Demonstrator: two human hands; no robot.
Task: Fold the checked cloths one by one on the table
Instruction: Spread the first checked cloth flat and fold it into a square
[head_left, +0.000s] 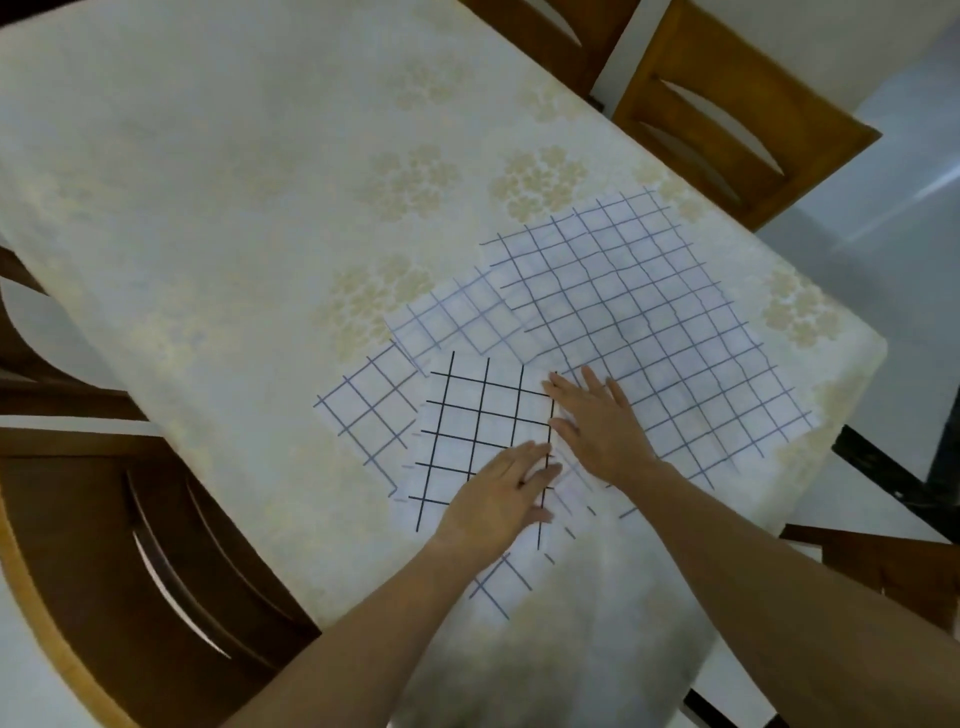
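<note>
Near the right-hand near corner of the surface (208, 208) the checked cloths lie overlapping, and the job looks partly done. Furthest left is a small blue-checked cloth (369, 415), apparently folded to a compact square, with another folded blue-checked piece (452, 322) just behind it. Next comes the black-checked cloth (478, 415), also reduced to a neat square and lying on top of the others. The left hand (498, 493) presses flat on its near right part with fingers straight and holding nothing. The right hand (597, 431) lies flat, fingers spread, along that cloth's right edge, gripping nothing, so this looks like the smoothing of a finished fold. To the right a large blue-checked cloth (665, 322) is spread out full size toward the right edge and remains to be folded. A strip of blue check (498, 582) shows at the near edge below the left forearm, and I cannot tell which cloth it belongs to. The surface is covered by a cream tablecloth with pale gold flower clusters. A dark wooden chair (104, 545) stands at the left, lighter wooden chairs (727, 104) at the far right, and pale glossy floor (883, 234) beyond.
</note>
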